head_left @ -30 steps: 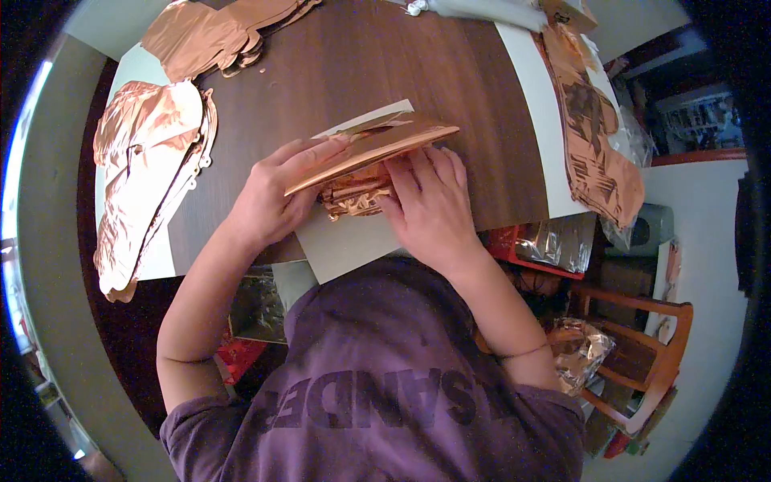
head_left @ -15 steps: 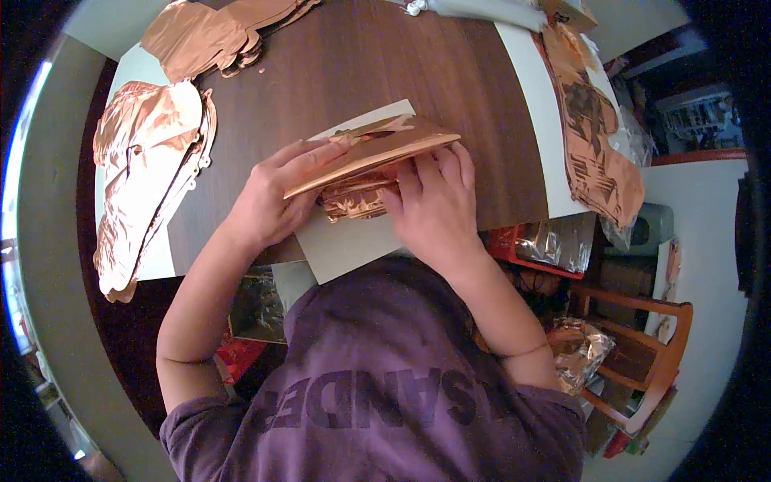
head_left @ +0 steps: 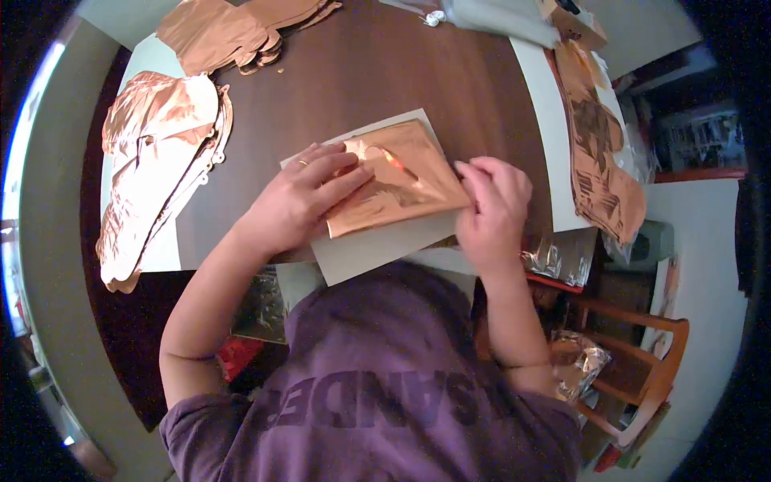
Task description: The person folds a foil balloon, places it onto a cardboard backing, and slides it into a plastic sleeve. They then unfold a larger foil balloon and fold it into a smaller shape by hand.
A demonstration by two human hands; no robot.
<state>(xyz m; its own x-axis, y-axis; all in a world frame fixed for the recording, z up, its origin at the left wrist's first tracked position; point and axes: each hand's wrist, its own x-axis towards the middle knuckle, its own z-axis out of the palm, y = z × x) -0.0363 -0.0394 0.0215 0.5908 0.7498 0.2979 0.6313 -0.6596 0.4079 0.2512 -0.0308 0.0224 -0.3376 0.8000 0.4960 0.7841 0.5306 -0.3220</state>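
A copper-coloured foil balloon (head_left: 401, 193), folded into a flat rectangle, lies on a pale grey card (head_left: 377, 251) at the table's front edge. My left hand (head_left: 301, 193) rests across its left side, fingers stretched out over the shiny surface; a ring shows on one finger. At the right edge of the foil, my right hand (head_left: 494, 205) has its fingers curled and pinched against the corner. The thumb's exact hold there is partly hidden. The card sticks out beyond the foil at the front and back.
Flat copper foil balloons lie in a stack at the back left (head_left: 213, 36), on the left (head_left: 157, 128) and along the right (head_left: 598, 153). Clear plastic wrap (head_left: 502, 20) sits at the back. A wooden chair (head_left: 642, 377) stands at lower right.
The folded foil, lifted and tilted before with loose foil bunched beneath, now lies flat on the card. My right hand has come out from under it to its right edge.
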